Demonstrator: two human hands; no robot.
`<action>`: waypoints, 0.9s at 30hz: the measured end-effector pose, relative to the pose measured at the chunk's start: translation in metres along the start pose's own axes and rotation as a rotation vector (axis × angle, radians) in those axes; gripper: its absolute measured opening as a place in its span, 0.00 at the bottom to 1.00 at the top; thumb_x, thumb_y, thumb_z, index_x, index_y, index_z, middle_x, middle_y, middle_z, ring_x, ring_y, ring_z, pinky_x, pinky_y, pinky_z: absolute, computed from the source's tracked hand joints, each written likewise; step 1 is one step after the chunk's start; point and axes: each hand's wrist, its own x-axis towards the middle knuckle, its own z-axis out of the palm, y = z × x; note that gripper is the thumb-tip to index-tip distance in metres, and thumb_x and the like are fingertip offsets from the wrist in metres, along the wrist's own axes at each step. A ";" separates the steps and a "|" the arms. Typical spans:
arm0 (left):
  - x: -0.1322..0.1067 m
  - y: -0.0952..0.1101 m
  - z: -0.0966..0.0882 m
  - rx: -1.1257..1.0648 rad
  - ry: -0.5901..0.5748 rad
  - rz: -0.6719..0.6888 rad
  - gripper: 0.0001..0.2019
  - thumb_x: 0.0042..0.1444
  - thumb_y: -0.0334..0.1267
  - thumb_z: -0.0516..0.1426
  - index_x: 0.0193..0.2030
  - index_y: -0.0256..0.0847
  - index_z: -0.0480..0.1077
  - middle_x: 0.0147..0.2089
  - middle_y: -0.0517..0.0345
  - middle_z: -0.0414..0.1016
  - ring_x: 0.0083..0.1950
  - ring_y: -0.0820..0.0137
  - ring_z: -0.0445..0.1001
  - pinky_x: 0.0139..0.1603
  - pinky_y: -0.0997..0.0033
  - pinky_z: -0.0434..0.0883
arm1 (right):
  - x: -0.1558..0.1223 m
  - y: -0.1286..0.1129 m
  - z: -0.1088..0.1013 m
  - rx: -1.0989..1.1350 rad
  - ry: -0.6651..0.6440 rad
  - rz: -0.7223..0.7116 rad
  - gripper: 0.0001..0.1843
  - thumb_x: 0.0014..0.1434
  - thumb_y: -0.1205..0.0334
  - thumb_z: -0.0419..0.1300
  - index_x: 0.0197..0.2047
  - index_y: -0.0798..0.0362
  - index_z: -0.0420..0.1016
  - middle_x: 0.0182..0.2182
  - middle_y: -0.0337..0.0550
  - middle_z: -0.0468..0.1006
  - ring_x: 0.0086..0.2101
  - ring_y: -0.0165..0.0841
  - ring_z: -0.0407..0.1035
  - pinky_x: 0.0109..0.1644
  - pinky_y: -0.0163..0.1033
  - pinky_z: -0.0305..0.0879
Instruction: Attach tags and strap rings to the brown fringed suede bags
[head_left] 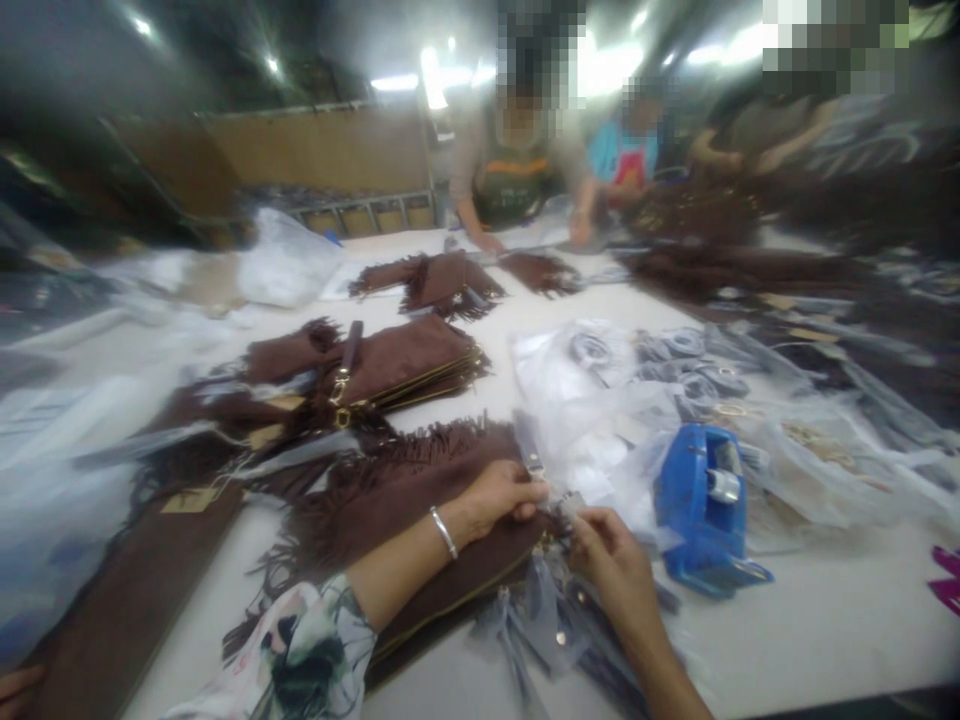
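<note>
We are keeping our left hand nearly closed, thumb and forefinger pinching together at the metal-ended tip of a dark strap. Our right hand is holding its fingertips close together on a small pale piece, just beside the left fingertips; blur is hiding what the piece is.

Toward the right side of the surface, a clear plastic bag is holding small tan items, too blurred for us to name. A white plastic bag is lying beyond our hands, with coiled straps resting on and beside it. A blue tape dispenser is standing between our right hand and the clear bag.

The brown fringed bag is lying flat near the near edge of the surface, under our left forearm and hand, its fringe spreading leftward and toward the far edge. Plastic-wrapped straps are trailing from its right end toward the near edge, left of our right forearm. Beyond it, more brown fringed bags are lying stacked, and a co-worker is working at the far edge.
</note>
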 end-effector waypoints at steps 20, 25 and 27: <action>0.000 -0.011 0.009 0.163 0.049 0.083 0.16 0.45 0.38 0.68 0.39 0.34 0.72 0.32 0.59 0.74 0.29 0.74 0.69 0.30 0.75 0.65 | 0.019 -0.009 0.003 0.010 -0.214 -0.050 0.18 0.59 0.43 0.58 0.35 0.51 0.70 0.21 0.33 0.68 0.23 0.29 0.61 0.27 0.34 0.56; 0.000 -0.012 0.005 0.195 0.038 0.074 0.14 0.53 0.45 0.62 0.31 0.34 0.70 0.22 0.59 0.71 0.22 0.74 0.67 0.24 0.75 0.62 | 0.028 -0.014 0.011 -0.015 -0.227 -0.087 0.19 0.59 0.43 0.58 0.35 0.51 0.70 0.23 0.34 0.69 0.24 0.30 0.61 0.27 0.35 0.56; 0.000 -0.010 0.003 0.186 0.041 0.077 0.14 0.55 0.46 0.61 0.34 0.34 0.69 0.22 0.59 0.72 0.22 0.74 0.68 0.25 0.75 0.64 | 0.029 -0.022 0.016 -0.076 -0.198 -0.167 0.16 0.63 0.47 0.55 0.35 0.51 0.70 0.24 0.34 0.70 0.25 0.31 0.63 0.30 0.35 0.58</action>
